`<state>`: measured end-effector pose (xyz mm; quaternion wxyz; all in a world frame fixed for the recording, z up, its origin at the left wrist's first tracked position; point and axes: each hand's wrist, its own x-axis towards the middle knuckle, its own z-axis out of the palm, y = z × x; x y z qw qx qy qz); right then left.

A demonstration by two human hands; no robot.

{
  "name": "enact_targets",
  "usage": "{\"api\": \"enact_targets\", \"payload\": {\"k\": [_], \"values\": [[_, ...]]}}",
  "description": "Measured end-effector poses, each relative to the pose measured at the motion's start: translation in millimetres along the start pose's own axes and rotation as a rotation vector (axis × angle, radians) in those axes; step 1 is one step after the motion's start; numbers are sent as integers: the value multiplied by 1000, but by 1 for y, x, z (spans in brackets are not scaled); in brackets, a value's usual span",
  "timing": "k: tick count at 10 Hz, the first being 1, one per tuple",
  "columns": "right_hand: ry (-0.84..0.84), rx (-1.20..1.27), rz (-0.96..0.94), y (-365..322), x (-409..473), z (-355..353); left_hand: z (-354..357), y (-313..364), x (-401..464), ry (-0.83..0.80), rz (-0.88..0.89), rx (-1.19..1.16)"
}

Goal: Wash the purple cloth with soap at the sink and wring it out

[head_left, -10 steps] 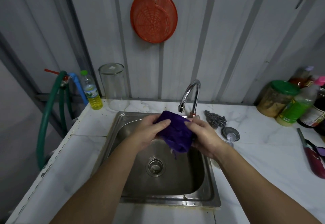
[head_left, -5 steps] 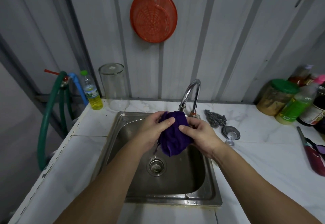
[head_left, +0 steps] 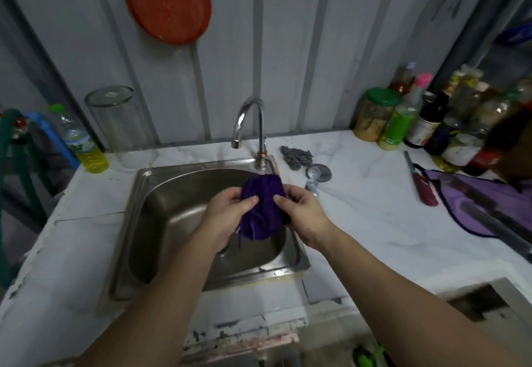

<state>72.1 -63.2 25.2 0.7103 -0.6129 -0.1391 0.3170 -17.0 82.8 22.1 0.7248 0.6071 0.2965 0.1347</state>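
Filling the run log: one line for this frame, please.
stage: scrubbing | left hand: grip on purple cloth | right hand: grip on purple cloth | cloth: bunched, over sink | faucet: no water visible

Dim, cool, even light with soft shadows. The steel sink [head_left: 161, 194] and faucet [head_left: 249, 119] carry pale glare. Motion blur smears the bottles [head_left: 472, 119] at right and the orange strainer [head_left: 167, 1]; wall seams bow toward the edges.

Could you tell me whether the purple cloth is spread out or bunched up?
Bunched up: the purple cloth is a wad gripped between both hands over the sink.
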Motion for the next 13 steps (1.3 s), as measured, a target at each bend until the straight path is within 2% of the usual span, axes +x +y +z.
{"api": "enact_targets", "payload": {"k": [1,4,7,8,9,10,11,13], "values": [[0,-23,27,6,-23,-30,29,-19,-14,26,-49,-20],[191,-56,219,55,-58,-139,134,-82,-51,105,-233,14],[284,-185,338,94,-49,-176,170,-114,-46,192,-352,142],[292,-344,351,93,-43,-177,169,-124,-39,246,-357,255],[246,-678,344,88,-37,-180,170,-124,-37,263,-292,512],[218,-822,344,84,-38,-180,175,-121,-40,238,-172,789],[188,-889,352,81,-39,-177,180,-117,-45,204,-146,979],[80,-1205,362,55,-37,-168,168,-82,-60,179,-110,1191]]}}
